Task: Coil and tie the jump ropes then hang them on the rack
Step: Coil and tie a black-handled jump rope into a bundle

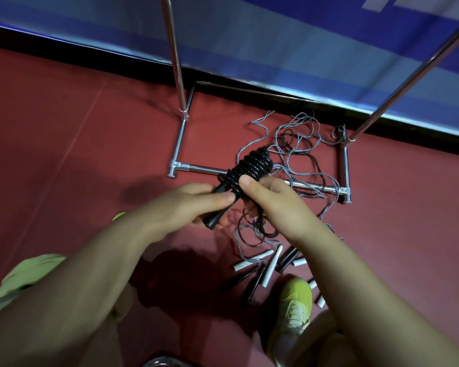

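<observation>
Both hands up in front of the rack base, working one black jump rope (pixel 252 165): cord is wound in tight stacked turns around its black handles, bundle tilted up and away from the camera. Left hand (pixel 194 205) grips the lower handle end, fingers curled round it, thumb on top; butt of the handle (pixel 213 221) pokes out below the palm. Right hand (pixel 273 205) pinches the wound part from the right, thumb pressed on the coils, other fingers wrapped underneath and mostly hidden. A few loose dark loops (pixel 252 231) hang below the right hand, can't tell if they belong to the same rope. Rest of the ropes lie in a tangled grey and dark pile (pixel 300 144) on the red floor (pixel 64 128), draped over the rack's chrome base bar (pixel 204 169). Rack uprights (pixel 174 54) rise past the top edge. Loose white and black handles (pixel 269 266) lie scattered near the yellow-green shoe (pixel 294 300) at lower right. Blue banner (pixel 276 35) runs behind the rack
</observation>
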Tool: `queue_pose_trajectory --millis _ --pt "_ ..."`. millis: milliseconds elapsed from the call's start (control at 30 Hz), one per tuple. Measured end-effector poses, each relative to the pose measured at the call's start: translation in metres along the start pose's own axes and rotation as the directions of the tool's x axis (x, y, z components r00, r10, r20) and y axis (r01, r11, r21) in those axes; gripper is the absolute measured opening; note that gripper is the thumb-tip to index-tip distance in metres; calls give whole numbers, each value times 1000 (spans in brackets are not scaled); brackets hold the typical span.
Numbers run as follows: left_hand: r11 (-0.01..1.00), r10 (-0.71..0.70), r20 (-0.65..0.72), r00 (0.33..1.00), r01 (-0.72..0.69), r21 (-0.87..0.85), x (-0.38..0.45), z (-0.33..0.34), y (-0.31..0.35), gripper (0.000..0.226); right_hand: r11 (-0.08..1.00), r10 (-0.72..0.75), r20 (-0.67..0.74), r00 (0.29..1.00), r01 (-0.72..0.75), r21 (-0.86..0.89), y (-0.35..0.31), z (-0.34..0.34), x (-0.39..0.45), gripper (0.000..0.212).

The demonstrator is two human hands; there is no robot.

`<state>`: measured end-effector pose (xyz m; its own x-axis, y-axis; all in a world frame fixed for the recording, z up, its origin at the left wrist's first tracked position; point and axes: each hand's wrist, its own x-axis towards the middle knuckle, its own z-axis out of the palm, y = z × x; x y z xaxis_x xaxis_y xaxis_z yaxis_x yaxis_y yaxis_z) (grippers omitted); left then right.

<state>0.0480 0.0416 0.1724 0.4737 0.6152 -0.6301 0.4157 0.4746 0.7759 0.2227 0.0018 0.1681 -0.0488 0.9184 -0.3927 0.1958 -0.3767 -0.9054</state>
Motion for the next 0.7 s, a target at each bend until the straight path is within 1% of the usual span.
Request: queue_pose_trajectory --millis 67,100,133,167,200,233,267,367,467,500,567,633,700 --pt "973 -79 197 977 119 -197 -3 -3 4 48 997 -58 55 997 55 46 -1 0 -1 40" --pt "942 -96 285 954 179 -283 -5 -3 7 58 993 -90 96 991 82 90 0 0 -1 39" --pt "906 -105 344 933 232 -353 -7 -4 10 65 987 -116 127 985 100 126 -1 0 -2 39" --pt "881 -116 375 920 270 -388 -8 -4 12 68 985 -126 133 983 108 135 -1 1 -2 41" --pt "875 -134 384 914 291 -388 -9 -3 14 68 987 -115 119 986 101 121 -2 1 -2 46" --pt "884 -147 373 916 291 -367 -9 -2 15 66 992 -98 91 991 90 83 -1 1 -2 55" --pt "900 -156 342 927 276 -338 -9 1 15 64 996 -84 60 995 82 31 0 1 -2 61" --pt "947 -160 146 976 194 -258 -6 9 14 64 983 -71 -26 997 65 -174 2 3 -2 50" --pt "991 -71 -79 994 62 -115 -2 18 8 61 950 -10 -36 999 -2 -312 0 5 0 57" --pt "998 -34 -135 990 27 -55 0 21 6 59 945 16 -31 999 -26 -326 0 6 0 62" --pt "1000 4 -210 978 2 31 4 23 1 57 945 54 -26 998 -60 -323 0 7 1 68" --pt "992 42 -253 966 -11 122 7 21 -2 66 948 91 -17 996 -91 -303 -1 7 1 68" --pt "965 101 -288 952 -23 261 8 16 -3 72 950 177 11 984 -168 -263 -1 6 1 65"
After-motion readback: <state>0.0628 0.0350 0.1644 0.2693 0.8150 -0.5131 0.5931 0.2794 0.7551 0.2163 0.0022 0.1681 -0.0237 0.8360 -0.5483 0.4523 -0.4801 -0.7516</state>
